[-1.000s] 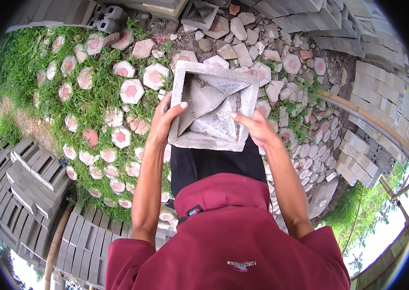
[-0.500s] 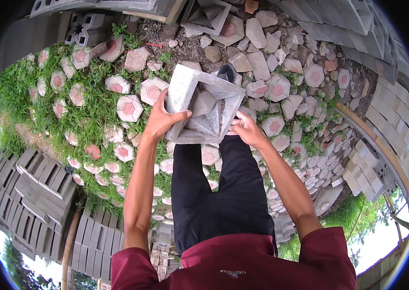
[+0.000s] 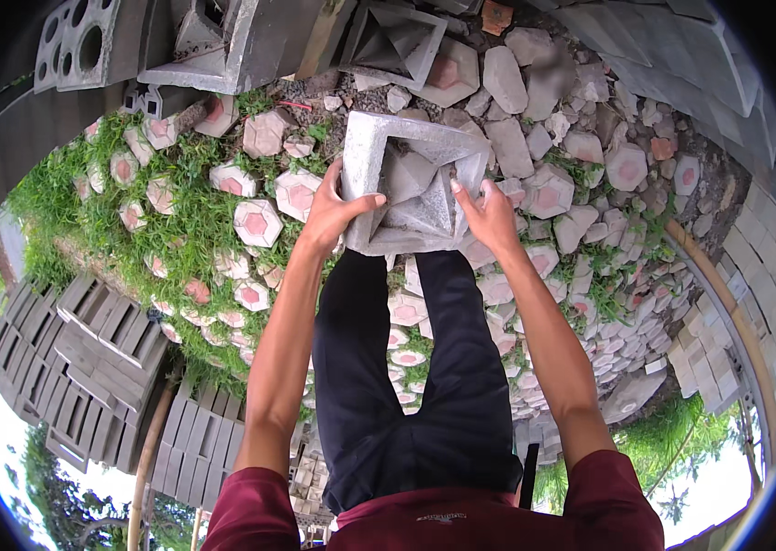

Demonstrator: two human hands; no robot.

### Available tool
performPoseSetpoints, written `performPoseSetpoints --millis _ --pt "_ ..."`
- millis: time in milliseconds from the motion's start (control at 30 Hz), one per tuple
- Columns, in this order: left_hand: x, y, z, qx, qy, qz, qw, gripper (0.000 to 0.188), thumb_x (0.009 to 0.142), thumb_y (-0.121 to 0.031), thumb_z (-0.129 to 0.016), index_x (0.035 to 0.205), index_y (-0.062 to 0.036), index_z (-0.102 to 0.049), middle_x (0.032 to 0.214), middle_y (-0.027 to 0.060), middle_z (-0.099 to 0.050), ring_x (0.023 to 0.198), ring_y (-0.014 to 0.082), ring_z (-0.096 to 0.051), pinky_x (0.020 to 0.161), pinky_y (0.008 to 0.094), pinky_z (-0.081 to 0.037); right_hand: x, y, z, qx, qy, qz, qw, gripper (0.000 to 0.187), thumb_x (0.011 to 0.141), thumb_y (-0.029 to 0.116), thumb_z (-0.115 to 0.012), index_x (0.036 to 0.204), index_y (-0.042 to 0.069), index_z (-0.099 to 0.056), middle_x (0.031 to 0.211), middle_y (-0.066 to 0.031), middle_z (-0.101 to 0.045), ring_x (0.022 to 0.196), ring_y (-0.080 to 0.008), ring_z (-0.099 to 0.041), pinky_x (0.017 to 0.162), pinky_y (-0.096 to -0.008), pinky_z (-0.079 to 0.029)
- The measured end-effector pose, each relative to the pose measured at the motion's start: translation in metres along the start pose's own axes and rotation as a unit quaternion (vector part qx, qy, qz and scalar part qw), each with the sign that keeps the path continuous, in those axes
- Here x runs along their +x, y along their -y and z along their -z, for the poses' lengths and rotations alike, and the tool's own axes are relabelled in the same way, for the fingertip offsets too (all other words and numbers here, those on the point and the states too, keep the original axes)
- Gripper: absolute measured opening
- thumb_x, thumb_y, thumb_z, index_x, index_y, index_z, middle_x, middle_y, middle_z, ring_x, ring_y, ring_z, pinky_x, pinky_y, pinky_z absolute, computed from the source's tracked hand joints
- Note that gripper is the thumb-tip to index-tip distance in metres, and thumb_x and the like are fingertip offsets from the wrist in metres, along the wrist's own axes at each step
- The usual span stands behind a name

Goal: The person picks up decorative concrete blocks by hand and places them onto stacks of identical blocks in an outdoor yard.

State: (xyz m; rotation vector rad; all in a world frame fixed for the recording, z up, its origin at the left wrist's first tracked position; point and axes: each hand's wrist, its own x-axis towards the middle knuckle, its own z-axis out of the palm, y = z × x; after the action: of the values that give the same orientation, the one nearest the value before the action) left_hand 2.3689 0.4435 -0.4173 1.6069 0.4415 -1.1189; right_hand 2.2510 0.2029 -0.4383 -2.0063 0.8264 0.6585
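A square grey concrete ventilation block (image 3: 366, 170), with an angular, pyramid-like recess inside its frame, is held out in front of my legs. My left hand (image 3: 334, 213) grips its left side, thumb over the rim. On the opposite side my right hand (image 3: 491, 219) clasps the block, its thumb resting on the near face and the other fingers mostly hidden behind. Farther ahead, a similar hollow block (image 3: 426, 57) lies on the ground beside a hexagonal paver (image 3: 452, 75).
Hexagonal stepping pavers (image 3: 257, 223) sit in grass to the left. Broken stone slabs (image 3: 505, 81) lie ahead and right. More concrete blocks (image 3: 264, 46) stand at the far left, and grey stacked slabs (image 3: 663, 46) at the far right. A long pole (image 3: 714, 285) curves along the right side.
The block has tilted and shifted slightly right between my hands. My right thumb has come up onto its near face. More blocks at the far left have entered view.
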Motion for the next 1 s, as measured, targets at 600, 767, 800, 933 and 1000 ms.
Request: performPoseSetpoints --millis 600,767,800,933,1000 --pt "0.191 -0.025 0.019 0.162 0.032 -0.082 0.983 0.065 0.08 -0.031 -0.068 0.132 0.0025 -0.05 0.12 0.0164 -0.061 0.112 0.026 -0.056 0.099 0.0348 -0.041 0.134 0.012 -0.035 -0.026 -0.162 0.018 0.986 0.042 0.088 0.032 -0.062 0.09 -0.01 -0.056 0.08 -0.0334 -0.063 0.08 -0.0476 -0.064 0.07 -0.051 -0.052" --pt "0.258 -0.015 0.03 0.379 -0.092 -0.194 0.9 0.053 0.084 -0.029 -0.06 0.124 0.0038 -0.05 0.123 0.0336 -0.053 0.116 0.046 -0.051 0.1 0.0477 -0.041 0.189 0.027 -0.047 -0.053 -0.193 0.02 0.98 0.039 0.087 0.029 -0.064 0.09 -0.009 -0.055 0.081 -0.0336 -0.063 0.08 -0.0472 -0.064 0.071 -0.051 -0.053" --pt "0.271 -0.014 0.033 0.381 -0.096 -0.198 0.898 0.053 0.084 -0.029 -0.06 0.124 0.0038 -0.05 0.123 0.0336 -0.053 0.116 0.046 -0.051 0.1 0.0477 -0.041 0.201 0.028 -0.05 -0.054 -0.201 0.033 0.977 0.039 0.087 0.029 -0.064 0.09 -0.009 -0.055 0.081 -0.0337 -0.063 0.081 -0.0473 -0.064 0.071 -0.0508 -0.053" --pt "0.294 -0.022 0.015 0.385 -0.184 -0.214 0.878 0.05 0.084 -0.027 -0.059 0.121 0.0053 -0.051 0.117 0.0328 -0.056 0.112 0.0466 -0.054 0.096 0.0475 -0.044 0.24 0.03 -0.047 -0.063 -0.2 0.046 0.977 0.04 0.087 0.031 -0.063 0.09 -0.008 -0.055 0.082 -0.0339 -0.063 0.081 -0.0478 -0.064 0.072 -0.0507 -0.053" --pt "0.302 -0.03 0.01 0.381 -0.232 -0.221 0.867 0.046 0.084 -0.026 -0.059 0.118 0.0051 -0.053 0.111 0.0316 -0.06 0.109 0.046 -0.056 0.093 0.0472 -0.045 0.257 0.033 -0.043 -0.085 -0.182 0.046 0.979 0.042 0.087 0.033 -0.062 0.089 -0.008 -0.055 0.082 -0.034 -0.063 0.08 -0.0479 -0.064 0.073 -0.0508 -0.053"
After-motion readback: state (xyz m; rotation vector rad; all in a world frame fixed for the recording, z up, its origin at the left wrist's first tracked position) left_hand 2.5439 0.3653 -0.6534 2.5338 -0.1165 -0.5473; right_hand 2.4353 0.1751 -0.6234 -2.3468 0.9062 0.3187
